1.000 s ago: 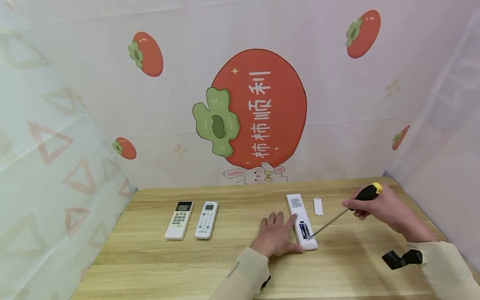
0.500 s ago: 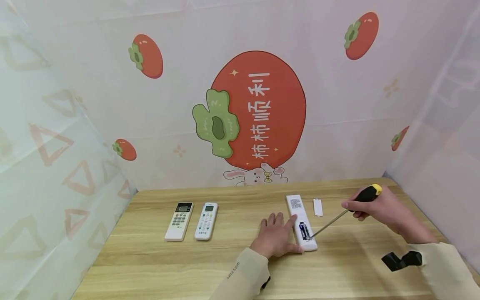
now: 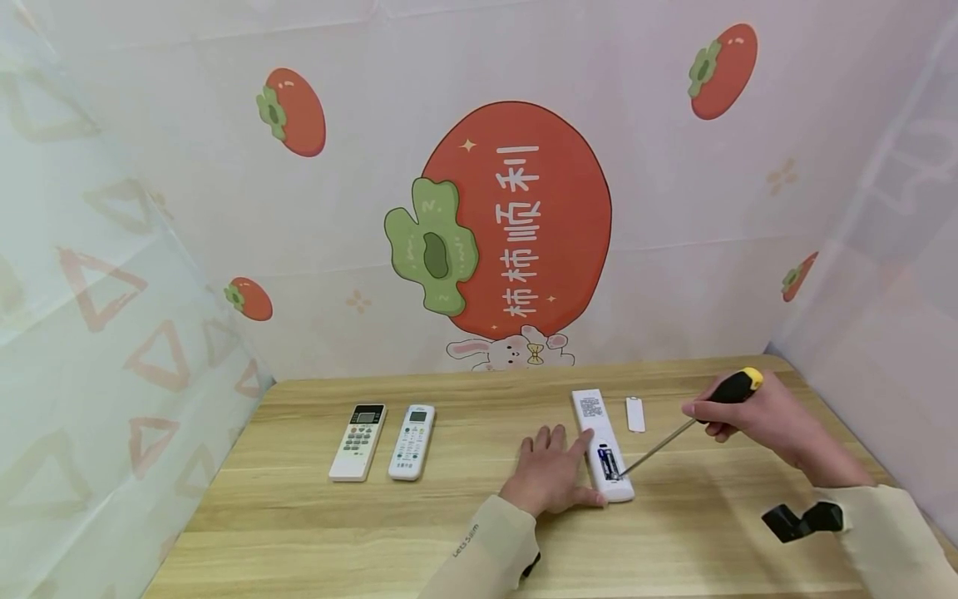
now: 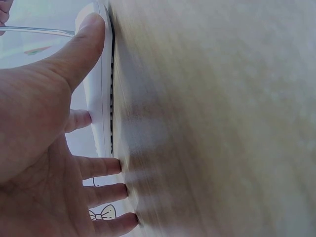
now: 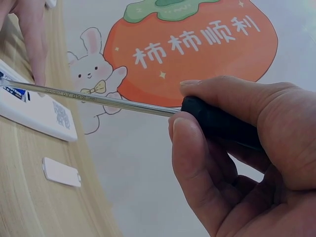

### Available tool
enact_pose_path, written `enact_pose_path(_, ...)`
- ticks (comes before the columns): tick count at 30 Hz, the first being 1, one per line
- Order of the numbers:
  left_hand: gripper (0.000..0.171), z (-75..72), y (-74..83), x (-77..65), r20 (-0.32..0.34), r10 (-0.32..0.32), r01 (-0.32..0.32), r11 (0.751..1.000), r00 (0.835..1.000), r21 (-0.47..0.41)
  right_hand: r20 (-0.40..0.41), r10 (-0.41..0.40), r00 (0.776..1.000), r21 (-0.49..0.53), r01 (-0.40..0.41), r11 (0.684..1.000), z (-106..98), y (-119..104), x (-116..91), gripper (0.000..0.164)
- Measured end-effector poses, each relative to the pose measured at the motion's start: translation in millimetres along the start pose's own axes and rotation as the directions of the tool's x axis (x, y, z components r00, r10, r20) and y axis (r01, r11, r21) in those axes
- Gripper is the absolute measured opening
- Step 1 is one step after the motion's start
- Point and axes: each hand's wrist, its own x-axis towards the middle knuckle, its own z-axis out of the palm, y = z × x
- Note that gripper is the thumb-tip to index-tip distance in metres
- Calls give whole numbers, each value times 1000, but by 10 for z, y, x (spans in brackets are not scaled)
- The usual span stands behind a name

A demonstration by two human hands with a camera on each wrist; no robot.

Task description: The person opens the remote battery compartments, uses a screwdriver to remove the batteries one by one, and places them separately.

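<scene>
A white remote control [image 3: 590, 408] lies back side up, its battery bay uncovered and blue batteries [image 3: 607, 462] inside. My left hand [image 3: 545, 472] rests beside it, thumb and index finger touching the remote while the other fingertips stand on the table, as the left wrist view also shows. My right hand [image 3: 767, 428] holds a screwdriver [image 5: 123, 102] by its black and yellow handle, between thumb and fingers. The metal shaft slants down to the left, and its tip is at the lower end of the battery bay. Right of the remote lies the detached battery cover [image 3: 634, 413].
Two more white remotes, one with a dark top [image 3: 358, 441] and one slimmer [image 3: 412, 441], lie face up on the left of the wooden table [image 3: 314, 532]. A printed cloth backdrop [image 3: 359, 208] rises behind the table's far edge, with side panels left and right.
</scene>
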Motion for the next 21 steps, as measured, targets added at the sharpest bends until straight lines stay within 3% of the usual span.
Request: enact_pose_path(21, 93, 2, -2, 11, 11, -7, 7, 1000, 1000, 0, -53, 66, 996, -48, -68, 996, 36, -21, 15, 35)
